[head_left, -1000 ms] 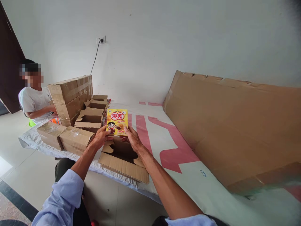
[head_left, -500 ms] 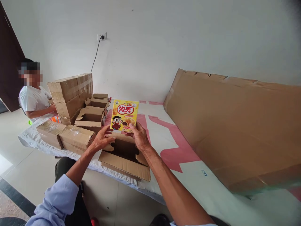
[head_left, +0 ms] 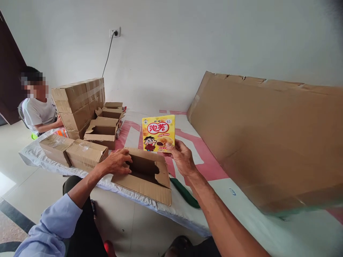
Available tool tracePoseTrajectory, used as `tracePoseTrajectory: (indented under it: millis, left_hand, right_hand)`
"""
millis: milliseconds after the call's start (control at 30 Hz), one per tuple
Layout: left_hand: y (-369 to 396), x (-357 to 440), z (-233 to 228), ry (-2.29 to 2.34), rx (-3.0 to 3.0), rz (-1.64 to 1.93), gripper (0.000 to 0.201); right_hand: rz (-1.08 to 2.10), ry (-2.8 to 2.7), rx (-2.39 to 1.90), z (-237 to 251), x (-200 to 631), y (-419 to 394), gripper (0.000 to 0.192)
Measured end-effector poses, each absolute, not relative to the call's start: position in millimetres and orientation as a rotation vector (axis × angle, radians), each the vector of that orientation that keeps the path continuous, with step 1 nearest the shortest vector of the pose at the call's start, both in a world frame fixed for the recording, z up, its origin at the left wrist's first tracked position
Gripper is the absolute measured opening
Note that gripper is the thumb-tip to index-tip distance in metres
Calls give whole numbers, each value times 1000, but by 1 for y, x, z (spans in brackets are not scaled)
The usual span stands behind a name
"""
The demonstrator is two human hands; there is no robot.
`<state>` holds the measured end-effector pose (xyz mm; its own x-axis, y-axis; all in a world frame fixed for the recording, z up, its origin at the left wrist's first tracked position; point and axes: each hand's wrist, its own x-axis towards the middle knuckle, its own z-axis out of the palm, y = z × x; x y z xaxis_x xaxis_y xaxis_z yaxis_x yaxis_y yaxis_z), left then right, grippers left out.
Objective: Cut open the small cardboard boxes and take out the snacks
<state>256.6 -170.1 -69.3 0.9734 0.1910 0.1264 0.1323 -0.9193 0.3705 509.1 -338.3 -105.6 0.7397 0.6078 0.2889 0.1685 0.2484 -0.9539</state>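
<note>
A yellow snack box (head_left: 158,134) with a cartoon figure and red lettering is held upright by its lower right corner in my right hand (head_left: 182,157). Below it, an open cardboard box (head_left: 142,189) lies near the front edge of the cloth-covered surface, its flaps folded outward. Over that carton's left side my left hand (head_left: 116,162) has its fingers curled on the flap. Shadow hides most of the carton's inside. A dark green strip (head_left: 184,192) lies to its right, partly behind my right forearm.
Two taped cartons (head_left: 85,153) sit to the left, with a stack of taped cartons (head_left: 77,107) behind. Several open cartons (head_left: 100,132) stand beside the stack. A large cardboard sheet (head_left: 262,139) leans on the wall at right. Another person (head_left: 40,114) sits at far left.
My right hand has carried the snack box to the right, away from my left hand. My left hand has lowered onto the carton's left flap. The green strip has come into view.
</note>
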Motion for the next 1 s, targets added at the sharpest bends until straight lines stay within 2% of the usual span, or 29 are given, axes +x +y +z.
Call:
tracePoseTrajectory:
  millis: [400, 500, 567, 667, 767, 1000]
  left_hand:
    - [-159, 264, -67, 93, 2825, 215, 21]
    - [-125, 266, -48, 263, 2822, 303, 26]
    - [-94, 265, -32, 584, 2889, 326, 36]
    - [-51, 262, -14, 1077, 3020, 18, 58]
    - [-24, 262, -14, 1197, 3072, -218, 76]
    - [4, 286, -43, 1136, 3231, -413, 68]
  right_hand:
    - [211, -915, -1512, -99, 530, -314, 63]
    - [143, -918, -1561, -104, 535, -318, 63]
    - [104, -879, -1571, -110, 537, -324, 66]
    - [74, -770, -1542, -121, 536, -335, 74]
    - [91, -669, -1485, -134, 532, -346, 78]
    - [154, -514, -1443, -169, 532, -369, 73]
